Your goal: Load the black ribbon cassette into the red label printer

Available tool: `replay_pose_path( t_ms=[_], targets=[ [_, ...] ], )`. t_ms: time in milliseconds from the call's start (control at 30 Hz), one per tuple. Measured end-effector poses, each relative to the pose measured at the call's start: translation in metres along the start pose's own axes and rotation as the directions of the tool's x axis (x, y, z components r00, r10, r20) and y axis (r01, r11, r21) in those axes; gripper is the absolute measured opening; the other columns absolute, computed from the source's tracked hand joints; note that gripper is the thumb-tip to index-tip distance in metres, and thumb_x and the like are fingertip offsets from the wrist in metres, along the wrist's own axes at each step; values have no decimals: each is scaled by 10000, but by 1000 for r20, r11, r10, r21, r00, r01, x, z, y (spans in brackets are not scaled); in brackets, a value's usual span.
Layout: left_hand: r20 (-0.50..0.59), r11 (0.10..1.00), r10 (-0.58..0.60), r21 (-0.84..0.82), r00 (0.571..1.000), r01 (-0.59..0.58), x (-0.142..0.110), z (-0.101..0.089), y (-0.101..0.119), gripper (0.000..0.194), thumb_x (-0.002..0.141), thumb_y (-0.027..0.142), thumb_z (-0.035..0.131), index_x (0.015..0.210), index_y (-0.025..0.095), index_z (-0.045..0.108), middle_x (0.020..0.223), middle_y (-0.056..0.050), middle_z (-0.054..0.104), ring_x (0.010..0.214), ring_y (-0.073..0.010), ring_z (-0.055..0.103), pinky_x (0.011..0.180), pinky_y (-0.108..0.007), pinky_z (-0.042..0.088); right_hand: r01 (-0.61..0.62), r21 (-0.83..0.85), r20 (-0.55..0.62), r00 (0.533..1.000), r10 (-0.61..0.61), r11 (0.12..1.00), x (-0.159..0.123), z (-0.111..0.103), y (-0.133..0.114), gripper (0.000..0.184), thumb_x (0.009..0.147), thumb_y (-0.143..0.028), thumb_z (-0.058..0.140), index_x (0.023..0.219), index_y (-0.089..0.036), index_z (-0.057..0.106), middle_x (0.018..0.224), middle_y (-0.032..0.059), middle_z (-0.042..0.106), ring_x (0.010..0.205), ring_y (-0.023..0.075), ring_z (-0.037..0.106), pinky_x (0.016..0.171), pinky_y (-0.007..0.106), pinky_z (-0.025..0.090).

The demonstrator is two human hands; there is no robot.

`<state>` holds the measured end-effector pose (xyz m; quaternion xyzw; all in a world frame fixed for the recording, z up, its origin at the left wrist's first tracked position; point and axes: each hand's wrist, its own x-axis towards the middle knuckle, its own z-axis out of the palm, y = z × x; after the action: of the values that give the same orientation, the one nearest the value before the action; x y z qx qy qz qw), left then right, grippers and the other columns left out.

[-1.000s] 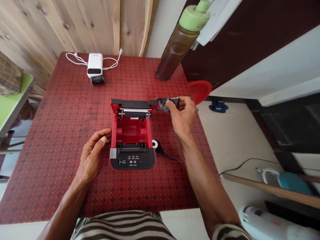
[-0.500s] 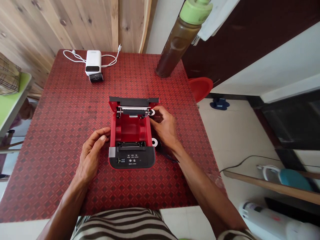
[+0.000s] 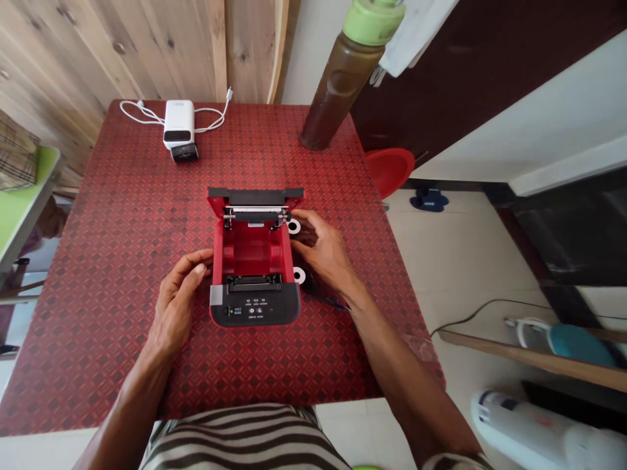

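A red and black receipt printer [image 3: 255,305] sits on the table with its lid [image 3: 255,197] raised, and the red paper bay inside is bare. My left hand [image 3: 177,294] rests at the printer's left side, fingers loosely bent and thumb apart; its fingertips are at the casing, partly hidden. At the right side, my right hand [image 3: 323,251] has thumb and fingers around a small paper roll [image 3: 294,226] with a white end and dark core. A second paper roll [image 3: 299,275] lies just nearer to me, against the printer's right wall.
A white power bank [image 3: 179,121] with a white cable lies at the far left of the red patterned table [image 3: 122,365]. A tall brown bottle [image 3: 337,85] with a green cap stands at the far right. A dark cord [image 3: 333,302] runs beside my right wrist.
The view has shifted slightly. The paper roll at my right hand has come a little nearer to me and shows more of its end. My left hand and the printer look unchanged.
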<state>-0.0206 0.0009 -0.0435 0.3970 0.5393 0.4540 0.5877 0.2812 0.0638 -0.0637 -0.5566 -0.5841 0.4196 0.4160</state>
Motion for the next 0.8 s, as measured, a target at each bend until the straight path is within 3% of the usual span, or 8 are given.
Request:
replay_pose_path(
  t_ms=[300, 600, 700, 800],
  targets=[
    [-11, 999, 30, 34, 999, -29, 1, -1, -3, 472, 1026, 625, 809, 1347, 280, 843, 1236, -96, 888, 1236, -354, 812, 1081, -488, 635, -17, -23, 77, 997, 19, 1000, -5, -12, -7, 541, 915, -240, 811, 1449, -290, 736, 1390, 84, 865, 1211, 283, 853, 1111, 562, 692],
    [-16, 999, 37, 34, 999, -37, 0, -1, -2, 440, 1028, 603, 813, 1330, 284, 842, 1220, -84, 888, 1231, -352, 814, 1071, -481, 637, -14, -46, 43, 999, 16, 999, -3, -15, -3, 548, 905, -253, 816, 1447, -280, 732, 1403, 103, 854, 1229, 276, 841, 1082, 531, 694],
    [-8, 999, 27, 30, 1000, -27, 0, -2, -2, 445, 1035, 597, 808, 1342, 276, 836, 1222, -91, 887, 1239, -352, 811, 1095, -488, 626, -25, -83, 17, 1000, 27, 996, -11, -29, -3, 427, 928, -274, 796, 1355, -263, 784, 1356, 96, 866, 1198, 267, 831, 1103, 526, 664],
    [-10, 999, 25, 28, 1000, -25, 0, -2, -2, 443, 1037, 586, 813, 1348, 272, 836, 1236, -95, 886, 1262, -354, 804, 1122, -488, 613, -61, -123, 72, 995, 70, 991, -28, -45, -5, 237, 930, -304, 797, 1153, -251, 856, 1082, 55, 891, 940, 245, 817, 919, 463, 672]
  ],
)
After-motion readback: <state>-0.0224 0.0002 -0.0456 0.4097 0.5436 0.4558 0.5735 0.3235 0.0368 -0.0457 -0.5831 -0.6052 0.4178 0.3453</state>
